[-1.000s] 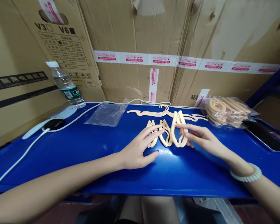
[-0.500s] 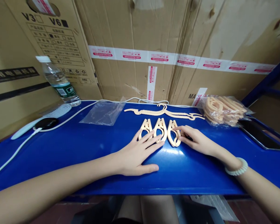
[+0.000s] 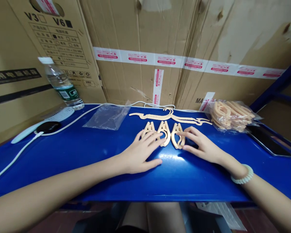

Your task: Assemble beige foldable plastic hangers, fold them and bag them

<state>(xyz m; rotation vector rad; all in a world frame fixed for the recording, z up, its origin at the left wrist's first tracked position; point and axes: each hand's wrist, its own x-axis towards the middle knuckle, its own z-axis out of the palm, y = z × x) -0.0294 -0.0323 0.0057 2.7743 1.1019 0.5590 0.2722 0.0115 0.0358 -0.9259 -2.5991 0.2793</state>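
- The cardboard boxes (image 3: 145,38) stand as a wall beyond the fingers, crossed by a band of white and red tape.
- The blue desk (image 3: 87,155) lies under both hands and carries everything else.
- The left hand (image 3: 138,155) lies palm down on the desk. Its fingers (image 3: 151,137) are released and spread, with the tips on the left and middle pieces of the row ahead of them; they grasp nothing.
- The right hand (image 3: 203,149) also rests low on the desk. Its fingers (image 3: 188,132) are released and lightly curved, the forefinger at the far end of the right piece and the thumb at its near end, touching it without clenching.
- A clear bag of hangers (image 3: 232,114) sits beyond the right fingers and off to their right, well apart.
- An empty plastic bag (image 3: 108,117) lies flat beyond the left fingers, to their left.
- A water bottle (image 3: 60,84) stands upright far left of the left fingers, against the boxes.
- Two unfolded hangers (image 3: 169,117) lie stretched out just beyond both sets of fingertips.
- The three folded hangers (image 3: 167,129) lie flat side by side on the desk, between and under the fingertips of both hands.
- A pale bead bracelet (image 3: 242,174) circles the right wrist, behind the fingers.
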